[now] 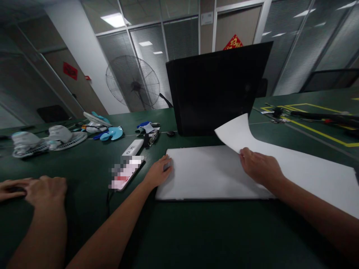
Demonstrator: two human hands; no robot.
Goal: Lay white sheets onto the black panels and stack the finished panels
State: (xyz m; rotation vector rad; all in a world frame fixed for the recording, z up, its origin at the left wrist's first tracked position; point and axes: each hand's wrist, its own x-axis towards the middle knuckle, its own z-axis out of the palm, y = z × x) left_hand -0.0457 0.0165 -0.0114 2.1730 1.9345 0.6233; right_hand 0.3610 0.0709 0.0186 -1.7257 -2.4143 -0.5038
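A white flat panel (202,173) with a thin dark border lies on the green table in front of me. My left hand (159,171) grips its left edge, fingers bent over onto the white face; a small dark patch shows between thumb and fingers. My right hand (260,166) pinches the edge of a large, flexible white sheet (303,166). This sheet curls up at its far left corner and stretches away to the right, over the panel's right part. The panel's right end is hidden under the sheet and my forearm.
Behind the panel stands a black screen (215,89). Left of my left hand lie a phone (127,173) and a white power strip (133,147). Another person's hands (46,190) rest at far left. Fan parts (112,133) and yellow tape (322,131) are farther back.
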